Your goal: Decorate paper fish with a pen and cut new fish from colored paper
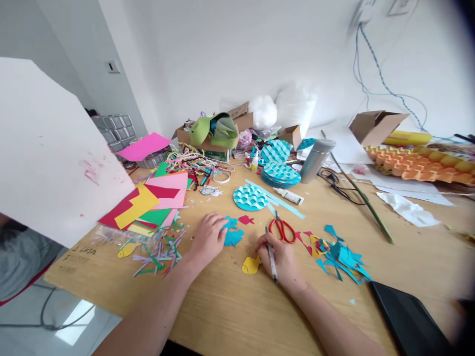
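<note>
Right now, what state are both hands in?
Left hand: open, palm down, fingers resting on the blue paper cutout.
Right hand: closed around a pen, beside the yellow paper fish.

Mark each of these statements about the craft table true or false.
1. The right hand holds a pen. True.
2. The left hand rests on a blue paper cut-out. True.
3. The scissors are gripped in the left hand. False: they lie on the table just beyond the right hand, touched by neither hand.
4. The paper fish beside the right hand is green. False: it is yellow.
5. The scissors have red handles. True.
</note>
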`<state>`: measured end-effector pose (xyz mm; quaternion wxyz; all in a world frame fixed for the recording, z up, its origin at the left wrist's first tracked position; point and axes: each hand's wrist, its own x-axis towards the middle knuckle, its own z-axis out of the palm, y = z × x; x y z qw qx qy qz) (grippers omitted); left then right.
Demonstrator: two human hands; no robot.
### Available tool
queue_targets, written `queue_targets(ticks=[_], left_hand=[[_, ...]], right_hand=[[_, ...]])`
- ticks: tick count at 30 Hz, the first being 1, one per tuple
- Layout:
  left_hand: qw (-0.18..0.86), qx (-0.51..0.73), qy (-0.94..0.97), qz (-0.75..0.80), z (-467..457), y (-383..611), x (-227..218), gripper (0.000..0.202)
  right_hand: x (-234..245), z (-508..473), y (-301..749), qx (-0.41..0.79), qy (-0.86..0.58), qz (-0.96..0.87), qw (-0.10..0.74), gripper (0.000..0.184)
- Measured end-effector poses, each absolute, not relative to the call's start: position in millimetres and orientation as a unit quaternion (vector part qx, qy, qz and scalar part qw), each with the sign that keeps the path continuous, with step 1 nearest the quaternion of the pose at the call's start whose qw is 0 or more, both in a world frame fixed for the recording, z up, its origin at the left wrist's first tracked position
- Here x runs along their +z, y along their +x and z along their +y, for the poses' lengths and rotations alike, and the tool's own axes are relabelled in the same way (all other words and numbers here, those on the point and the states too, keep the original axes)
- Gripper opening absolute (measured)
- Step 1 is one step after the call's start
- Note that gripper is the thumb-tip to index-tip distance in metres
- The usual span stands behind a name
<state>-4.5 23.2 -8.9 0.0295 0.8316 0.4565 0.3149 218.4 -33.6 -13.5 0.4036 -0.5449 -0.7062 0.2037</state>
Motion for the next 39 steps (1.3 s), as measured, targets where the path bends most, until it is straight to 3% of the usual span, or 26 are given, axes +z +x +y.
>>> queue_targets(ticks=[7,11,14,20,26,29,32,39], left_hand=[[0.076,0.304,0.871,0.378,7,0,-5,0.028],[0.115,0.235,0.919,0.293,-11,10,6,0.015],[0.116,0.188,0.942,0.253,-24,18,10,0.029],[0.1,0.12,0.958,0.239,-33,23,8,0.041],[0.13,0.114,0.96,0.219,-29,19,7,0.034],[0.139,0.116,0.96,0.215,-27,17,8,0.03],[0.147,0.116,0.959,0.211,-25,16,9,0.027],[0.153,0.115,0.959,0.209,-25,16,10,0.028]], right_hand=[[-15,-20,226,0.086,-0.533,-0.718,0.44,0.022],[-23,-11,223,0.044,-0.525,-0.758,0.385,0.031],[-29,-7,218,0.038,-0.536,-0.772,0.339,0.034],[-28,-7,209,0.061,-0.53,-0.794,0.292,0.03],[-21,-8,217,0.035,-0.532,-0.768,0.356,0.022],[-19,-8,223,0.049,-0.524,-0.761,0.378,0.027],[-17,-10,225,0.061,-0.516,-0.772,0.366,0.032],[-8,-23,224,0.09,-0.503,-0.794,0.329,0.022]])
